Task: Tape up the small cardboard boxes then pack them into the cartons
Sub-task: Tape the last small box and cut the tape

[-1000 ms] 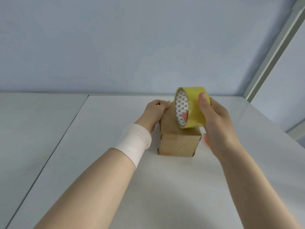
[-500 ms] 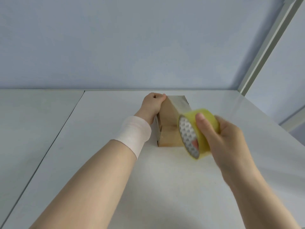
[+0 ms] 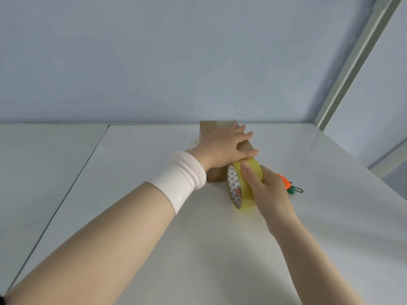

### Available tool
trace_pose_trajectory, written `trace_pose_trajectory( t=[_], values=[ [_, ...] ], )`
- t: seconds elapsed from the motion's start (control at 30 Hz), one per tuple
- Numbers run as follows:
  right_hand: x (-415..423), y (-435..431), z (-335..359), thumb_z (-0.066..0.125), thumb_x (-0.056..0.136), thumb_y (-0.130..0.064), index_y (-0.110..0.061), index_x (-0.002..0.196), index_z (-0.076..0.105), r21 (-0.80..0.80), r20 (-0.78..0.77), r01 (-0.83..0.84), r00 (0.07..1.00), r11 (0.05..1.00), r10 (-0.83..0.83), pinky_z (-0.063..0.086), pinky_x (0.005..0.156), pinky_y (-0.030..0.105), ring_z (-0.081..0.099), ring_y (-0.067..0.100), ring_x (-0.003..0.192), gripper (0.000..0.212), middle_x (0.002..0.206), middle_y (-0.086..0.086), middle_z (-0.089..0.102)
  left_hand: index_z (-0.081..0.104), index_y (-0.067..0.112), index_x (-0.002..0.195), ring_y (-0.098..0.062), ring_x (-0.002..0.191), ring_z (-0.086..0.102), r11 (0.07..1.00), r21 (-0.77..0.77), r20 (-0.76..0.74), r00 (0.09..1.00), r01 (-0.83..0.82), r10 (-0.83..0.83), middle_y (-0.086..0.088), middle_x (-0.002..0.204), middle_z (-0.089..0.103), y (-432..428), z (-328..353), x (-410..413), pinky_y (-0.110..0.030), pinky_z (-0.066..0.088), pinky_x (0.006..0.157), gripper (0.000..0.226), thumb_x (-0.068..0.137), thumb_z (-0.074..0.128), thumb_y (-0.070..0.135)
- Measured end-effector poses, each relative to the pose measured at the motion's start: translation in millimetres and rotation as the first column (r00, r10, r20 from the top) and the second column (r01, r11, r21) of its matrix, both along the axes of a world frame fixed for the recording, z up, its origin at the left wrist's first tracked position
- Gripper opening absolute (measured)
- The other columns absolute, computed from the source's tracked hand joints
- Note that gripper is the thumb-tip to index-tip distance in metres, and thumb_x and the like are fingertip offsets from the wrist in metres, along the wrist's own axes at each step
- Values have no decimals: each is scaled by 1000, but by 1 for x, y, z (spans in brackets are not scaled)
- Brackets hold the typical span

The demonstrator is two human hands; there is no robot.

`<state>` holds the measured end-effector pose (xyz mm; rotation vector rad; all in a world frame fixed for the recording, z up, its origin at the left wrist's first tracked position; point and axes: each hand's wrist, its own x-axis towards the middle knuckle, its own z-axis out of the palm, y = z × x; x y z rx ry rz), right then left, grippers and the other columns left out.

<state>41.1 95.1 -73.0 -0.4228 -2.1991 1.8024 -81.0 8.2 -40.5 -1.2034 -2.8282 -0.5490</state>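
Head view — left hand (image 3: 222, 148), fingers (image 3: 243, 136) spread, presses the closed cardboard box (image 3: 216, 175); right hand (image 3: 267, 190) grips the tape roll (image 3: 245, 193).

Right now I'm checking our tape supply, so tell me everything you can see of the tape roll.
The tape roll is yellowish, translucent tape wound on a white core printed with dark triangles. It stands on edge, rim at the table, against the near end of the cardboard box. The right hand grips it, thumb on the outer band, a fingertip inside the core.
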Motion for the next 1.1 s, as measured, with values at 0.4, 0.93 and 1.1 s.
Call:
trace_pose_trajectory(
  t=[0.4,0.93,1.1],
  values=[
    [-15,1,13,48,88,-55,-1,98,62,111,225,23,973,994,-48,42,70,32,59,25,77,57,97,20,69,43,21,139,-10,144,14,988,154,26,1000,-14,10,4,154,27,-4,3,-10,-29,13,112,57,90,52,49],
    [-20,101,-17,47,94,-42,-10,119,59,741,282,-181,958,647,-55,27,93,33,38,33,119,43,119,15,54,63,14,79,-12,77,67,581,420,685,663,-698,301,-3,84,70,-13,-16,64,-30,50,83,21,87,56,33],
    [-24,106,-20,66,84,-23,-16,107,52,530,181,-175,979,830,90,37,66,26,47,25,100,27,108,8,57,67,17,86,-11,77,67,542,379,793,566,-750,227,3,82,71,-17,-15,62,-32,52,89,17,86,63,34]
  ],
)
